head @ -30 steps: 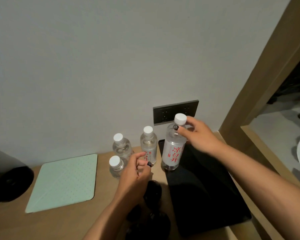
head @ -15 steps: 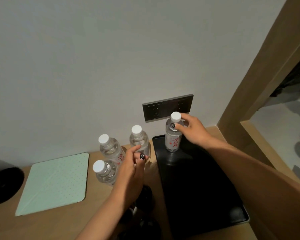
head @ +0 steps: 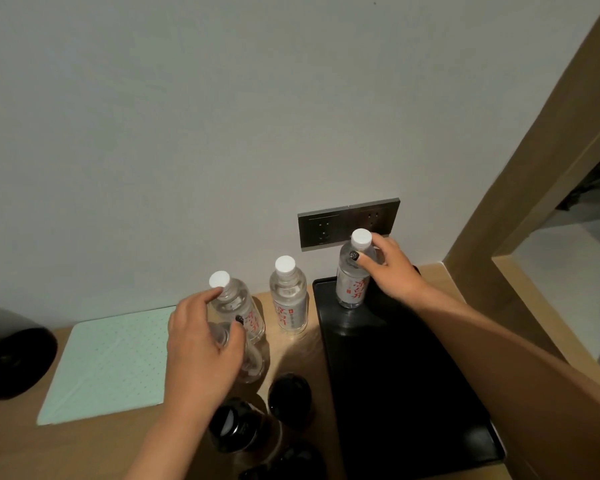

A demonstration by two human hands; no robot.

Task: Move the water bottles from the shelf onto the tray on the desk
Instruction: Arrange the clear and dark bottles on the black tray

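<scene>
The right hand (head: 390,271) grips the neck of a clear plastic water bottle with a white screw cap and red lettering (head: 353,282), thumb across the front just under the cap and fingers wrapped behind. That bottle stands upright below the grip, its base on the far left corner of the flat black rectangular tray (head: 406,386), which lies on the light wooden desk (head: 84,448) and stretches from under the right hand back toward the person. Directly behind this grip, a dark grey socket panel (head: 329,225) is set in the pale wall.

The left hand (head: 201,351) curls over the top of a second clear water bottle (head: 253,365), the nearest of the group; its cap is hidden under the palm, and the thumb and fingers close around the neck. Whether the bottle is lifted or resting on the desk cannot be told. Just beyond the left fingertips stands a third clear bottle with a white cap (head: 238,308), touching or nearly touching the held one. To the right of that, between the two grips and just beside the tray's left edge, a fourth white-capped bottle (head: 288,296) stands upright on the desk.

Left of the left hand lies a pale mint-green dotted folded cover (head: 108,362). Near the left wrist, several dark glossy bottles (head: 239,424) cluster on the desk.
</scene>
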